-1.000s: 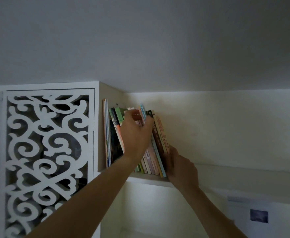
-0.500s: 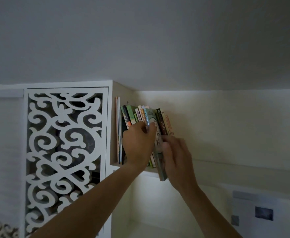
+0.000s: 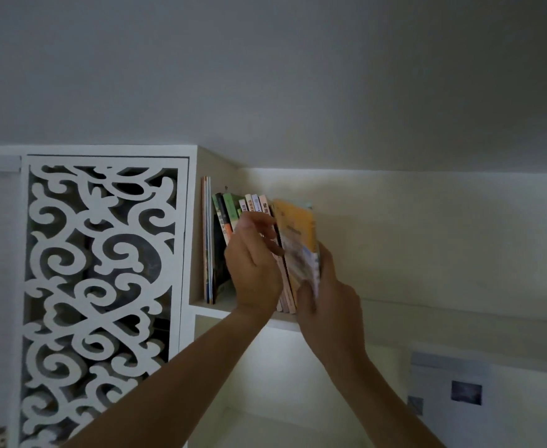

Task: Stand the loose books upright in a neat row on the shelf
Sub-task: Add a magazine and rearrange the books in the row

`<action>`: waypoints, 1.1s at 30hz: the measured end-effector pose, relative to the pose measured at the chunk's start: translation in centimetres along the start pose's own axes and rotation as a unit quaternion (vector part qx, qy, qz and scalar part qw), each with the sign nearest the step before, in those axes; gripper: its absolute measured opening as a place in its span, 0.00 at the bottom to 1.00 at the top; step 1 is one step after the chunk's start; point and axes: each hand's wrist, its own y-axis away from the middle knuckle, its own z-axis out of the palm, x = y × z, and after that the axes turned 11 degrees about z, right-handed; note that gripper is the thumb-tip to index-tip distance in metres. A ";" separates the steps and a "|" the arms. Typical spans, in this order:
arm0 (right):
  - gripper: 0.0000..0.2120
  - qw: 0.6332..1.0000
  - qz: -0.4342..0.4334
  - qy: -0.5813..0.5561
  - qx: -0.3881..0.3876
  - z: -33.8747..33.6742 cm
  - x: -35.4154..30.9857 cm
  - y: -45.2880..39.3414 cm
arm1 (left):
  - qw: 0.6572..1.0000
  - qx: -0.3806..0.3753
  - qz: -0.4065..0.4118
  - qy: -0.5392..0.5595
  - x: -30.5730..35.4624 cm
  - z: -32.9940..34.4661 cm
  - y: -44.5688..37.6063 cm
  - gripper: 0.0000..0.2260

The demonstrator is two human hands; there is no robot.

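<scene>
A row of several books [image 3: 230, 211] stands on a high white shelf [image 3: 213, 310], packed against the shelf's left wall and leaning slightly left. At the row's right end is a book with an orange-yellow cover [image 3: 298, 227], turned so its cover faces me. My right hand [image 3: 327, 299] grips that book at its lower right edge. In front of the row's middle, my left hand [image 3: 252, 263] has its fingers spread against the spines, with the fingertips touching the orange book's left side. Both hands hide the books' lower halves.
A white carved lattice panel [image 3: 100, 270] stands left of the shelf. The ceiling hangs close above the books. The shelf board runs on to the right [image 3: 459, 318] with nothing on it. A pale poster with small pictures [image 3: 453, 386] hangs on the wall at lower right.
The right-hand book has been turned so its orange cover faces out. My right hand has dropped to its lower edge. My left hand has stayed on the spines.
</scene>
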 end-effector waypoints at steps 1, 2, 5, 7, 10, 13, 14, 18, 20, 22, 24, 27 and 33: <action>0.25 0.999 -0.008 -0.031 0.027 -0.3 0.0 0.4 | 0.999 0.028 -0.016 -0.028 -0.6 -0.1 -0.3 0.18; 0.24 0.996 -0.008 -0.066 0.063 -0.5 -0.1 0.6 | 0.997 0.038 -0.031 -0.063 -1.2 -0.2 -0.4 0.16; 0.25 0.978 -0.012 -0.107 0.179 -0.9 0.2 -0.2 | 0.988 -0.034 -0.068 -0.137 -3.2 -0.5 0.5 0.06; 0.26 0.976 -0.017 -0.070 0.205 -1.2 0.5 -1.2 | 0.966 -0.127 -0.067 -0.214 -4.5 -0.7 1.5 0.03; 0.29 0.988 0.017 0.029 0.150 -0.9 1.6 -2.3 | 0.941 -0.212 -0.062 -0.255 -6.2 -1.0 2.7 0.08; 0.27 0.990 0.074 0.116 0.016 0.2 3.6 -2.8 | 0.932 -0.235 -0.035 -0.274 -7.4 -1.5 3.4 0.12; 0.25 0.985 0.089 0.144 -0.024 0.5 4.2 -3.0 | 0.931 -0.241 -0.022 -0.275 -7.7 -1.7 3.6 0.12; 0.28 0.979 0.090 0.169 -0.070 1.7 4.6 -4.0 | 0.932 -0.208 0.038 -0.295 -8.4 -2.3 3.5 0.10; 0.35 0.975 0.095 0.164 -0.118 2.2 5.0 -4.6 | 0.926 -0.153 0.062 -0.340 -8.8 -2.7 3.2 0.13; 0.43 0.964 0.118 0.122 -0.203 2.2 5.9 -5.0 | 0.927 -0.105 0.030 -0.360 -9.2 -3.1 2.9 0.23; 0.51 0.946 0.158 0.091 -0.268 2.0 6.6 -5.4 | 0.942 -0.116 -0.055 -0.310 -9.4 -3.3 2.7 0.36; 0.60 0.939 0.168 0.134 -0.267 2.6 7.1 -5.6 | 0.949 -0.209 -0.153 -0.182 -10.9 -3.5 2.9 0.55; 0.56 0.949 0.157 0.139 -0.234 3.4 7.1 -5.9 | 0.966 -0.205 -0.133 -0.078 -13.3 -4.0 2.7 0.56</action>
